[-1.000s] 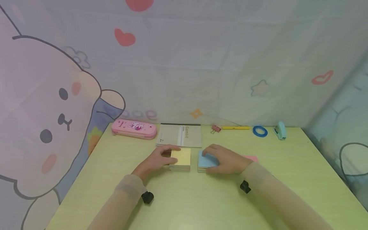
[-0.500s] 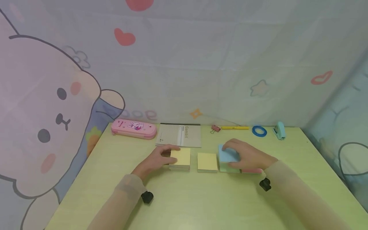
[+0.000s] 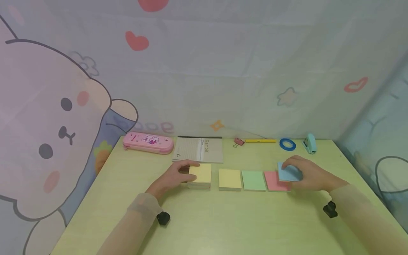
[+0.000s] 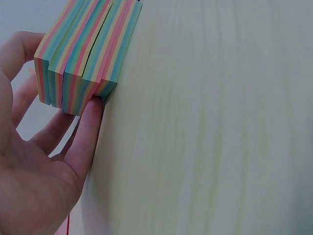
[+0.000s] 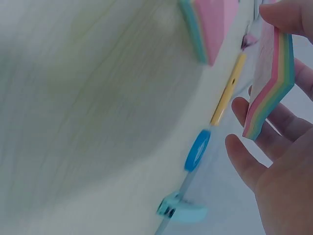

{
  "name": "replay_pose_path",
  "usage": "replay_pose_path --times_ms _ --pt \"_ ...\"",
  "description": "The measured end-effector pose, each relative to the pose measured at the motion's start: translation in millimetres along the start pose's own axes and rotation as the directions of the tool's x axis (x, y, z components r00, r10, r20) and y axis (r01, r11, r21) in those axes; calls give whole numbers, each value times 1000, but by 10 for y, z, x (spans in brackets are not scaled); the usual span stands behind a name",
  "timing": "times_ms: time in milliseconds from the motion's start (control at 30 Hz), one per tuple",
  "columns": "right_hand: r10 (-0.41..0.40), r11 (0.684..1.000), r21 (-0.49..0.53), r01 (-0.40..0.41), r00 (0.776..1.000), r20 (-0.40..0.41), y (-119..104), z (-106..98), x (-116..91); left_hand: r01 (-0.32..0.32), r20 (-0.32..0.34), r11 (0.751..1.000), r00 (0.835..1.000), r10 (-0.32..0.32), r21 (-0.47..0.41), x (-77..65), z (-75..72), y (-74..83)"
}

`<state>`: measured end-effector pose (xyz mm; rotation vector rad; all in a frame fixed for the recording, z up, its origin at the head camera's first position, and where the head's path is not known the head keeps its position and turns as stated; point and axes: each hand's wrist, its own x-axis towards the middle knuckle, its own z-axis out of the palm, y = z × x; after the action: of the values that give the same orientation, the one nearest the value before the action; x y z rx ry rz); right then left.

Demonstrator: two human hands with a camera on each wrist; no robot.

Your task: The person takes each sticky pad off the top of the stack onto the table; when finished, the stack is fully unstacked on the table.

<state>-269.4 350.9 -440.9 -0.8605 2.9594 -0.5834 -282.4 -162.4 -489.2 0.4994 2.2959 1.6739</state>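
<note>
My left hand grips a tall stack of sticky-note pads with a yellow top. In the left wrist view the stack shows several pads with striped coloured edges. Up on the right, my right hand pinches a blue-topped sticky-note pad, raised partly over a pink pad. Layers of pink, yellow, green and blue show on the held pad's edge in the right wrist view. A green pad and a yellow pad lie in a row left of the pink one.
Along the back of the table lie a pink pencil case, a notebook, a binder clip, a yellow pen-like stick, a blue tape roll and a mint stapler. A printed curtain hangs behind.
My right hand has moved right with the blue-topped pad, leaving first the yellow pad, then the green pad on the table and uncovering the pink one. My left hand stays at its stack.
</note>
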Motion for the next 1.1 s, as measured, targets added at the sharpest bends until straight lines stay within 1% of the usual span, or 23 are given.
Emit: replay_pose_path --times_ms 133,200,400,667,867,967,1100 --pt "3 1000 -26 -4 1000 -29 167 -18 -131 9 -11 1000 1000 -9 23 -14 -6 18" --pt "-9 1000 -30 8 999 -37 232 -27 -184 13 -18 999 1000 -12 34 -23 -8 23" --pt "-4 1000 -11 4 1000 -20 336 -20 -284 18 -23 999 1000 -17 40 -31 -7 32" --pt "-46 999 -10 46 999 -7 399 111 -286 1 -15 999 1000 -1 55 0 -7 36" --pt "-33 999 6 33 999 30 422 135 -273 -5 -12 999 1000 6 50 30 -13 35" --pt "-36 999 9 35 999 30 409 146 -271 -11 -7 999 1000 11 46 30 -16 9" --pt "-49 999 0 49 998 27 400 162 -261 1 -7 999 1000 0 33 23 -14 -6"
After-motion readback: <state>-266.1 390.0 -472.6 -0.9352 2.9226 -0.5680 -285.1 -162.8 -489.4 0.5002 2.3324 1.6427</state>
